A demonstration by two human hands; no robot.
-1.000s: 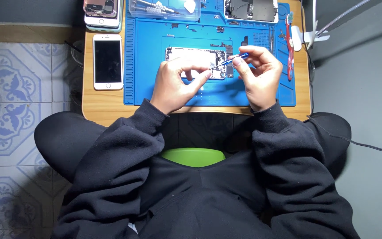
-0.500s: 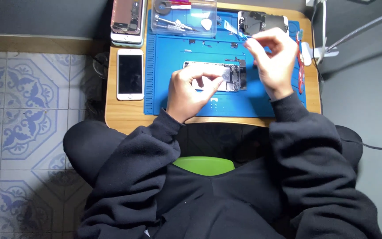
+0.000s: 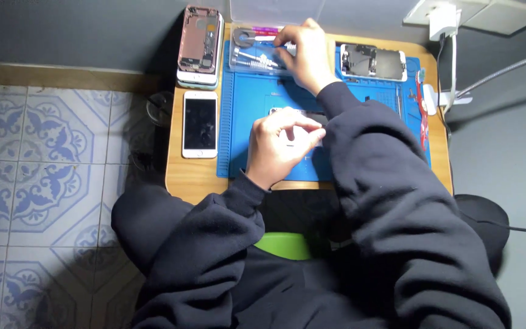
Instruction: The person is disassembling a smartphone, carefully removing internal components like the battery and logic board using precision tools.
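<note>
Opened phone [image 3: 284,113] lies mid blue mat [image 3: 245,97] on the small wooden table [image 3: 181,173], mostly covered by the left hand [image 3: 281,149], fingers curled down on it, while the right hand [image 3: 302,52] reaches into the clear tool tray [image 3: 251,58], fingertips seemingly pinching something small.

Bare blue mat [image 3: 248,100] lies open between the white phone [image 3: 199,124] and the left hand [image 3: 278,146]. The right forearm [image 3: 360,131] crosses the mat's middle, blocking passage toward the opened phone [image 3: 374,62] and tool tray [image 3: 257,56].
</note>
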